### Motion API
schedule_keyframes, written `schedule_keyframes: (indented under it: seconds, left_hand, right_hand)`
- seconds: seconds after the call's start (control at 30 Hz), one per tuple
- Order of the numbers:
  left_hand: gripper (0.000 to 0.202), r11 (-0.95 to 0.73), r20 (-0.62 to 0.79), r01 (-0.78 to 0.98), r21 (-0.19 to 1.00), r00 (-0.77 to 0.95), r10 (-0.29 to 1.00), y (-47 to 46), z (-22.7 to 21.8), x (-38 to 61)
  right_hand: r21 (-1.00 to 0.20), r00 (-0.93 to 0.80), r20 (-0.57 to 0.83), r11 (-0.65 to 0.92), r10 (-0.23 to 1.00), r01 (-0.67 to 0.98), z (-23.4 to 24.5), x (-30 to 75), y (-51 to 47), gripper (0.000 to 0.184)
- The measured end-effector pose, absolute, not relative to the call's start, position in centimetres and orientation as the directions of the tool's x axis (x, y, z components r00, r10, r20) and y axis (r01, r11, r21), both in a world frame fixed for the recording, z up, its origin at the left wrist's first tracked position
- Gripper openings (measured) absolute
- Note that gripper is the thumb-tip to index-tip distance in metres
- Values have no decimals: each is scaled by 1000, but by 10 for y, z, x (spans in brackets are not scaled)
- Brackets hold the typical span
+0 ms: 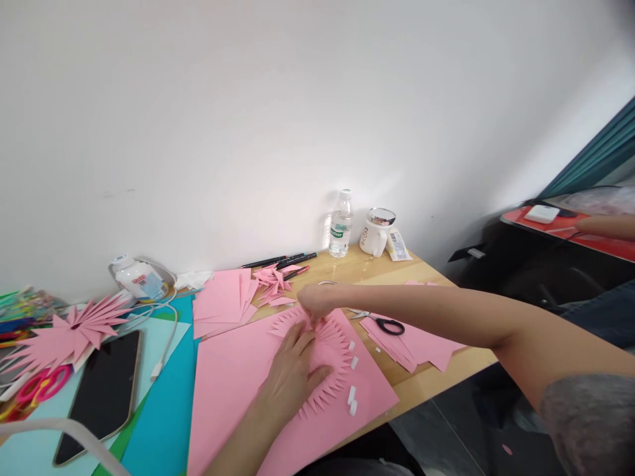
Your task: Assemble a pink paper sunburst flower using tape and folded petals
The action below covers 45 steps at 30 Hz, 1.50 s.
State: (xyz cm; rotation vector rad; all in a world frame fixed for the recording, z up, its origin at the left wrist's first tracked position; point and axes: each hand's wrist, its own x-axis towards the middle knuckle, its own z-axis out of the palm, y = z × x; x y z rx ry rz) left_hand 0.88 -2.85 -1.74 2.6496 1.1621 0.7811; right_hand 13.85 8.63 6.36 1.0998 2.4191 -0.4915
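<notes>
A pink pleated paper rosette (pixel 336 354) with zigzag edges lies on a large pink sheet (pixel 228 377). My left hand (pixel 292 373) rests flat on the rosette, fingers spread and thumb pointing right. At its upper part my right hand (pixel 316 304) is closed, fingertips pinching the folded paper; the exact fold between them is hidden. Several small white tabs (pixel 352 391) lie along the right side of the sheet. Just right of my right hand are scissors (pixel 389 325) with black handles, beside loose pink paper pieces (pixel 421 347).
At the back stand a water bottle (pixel 340 225) and a white mug (pixel 376 235). Black pens (pixel 296 261) and pink sheets (pixel 221 297) lie behind. On the left are a phone (pixel 102 393), another pink paper rosette (pixel 74 327) and pink-handled scissors (pixel 44 385). Another person's arm (pixel 608 226) reaches over a red table.
</notes>
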Motion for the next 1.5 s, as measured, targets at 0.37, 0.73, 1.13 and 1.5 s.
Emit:
schedule_keyframes:
  seconds: [0.37,0.73,1.13,1.5]
  left_hand:
    - [40,-700,412,636,326,570,710,-28,-17,10]
    - [36,-705,406,639,308,582,705,-28,-18,8]
    - [36,-707,391,628,324,592,705,-28,-10,10]
    - [38,-737,442,621,268,600,666,-26,-17,10]
  right_hand:
    - [-91,-562,-559,628,610,773,66,138,86,24]
    - [-319,-481,-435,369,761,873,81,164,73,20]
    - [-656,-299,-599,-241,743,716,42,179,74,13]
    - [-762,-265,-587,-411,765,501,36,180,62,17]
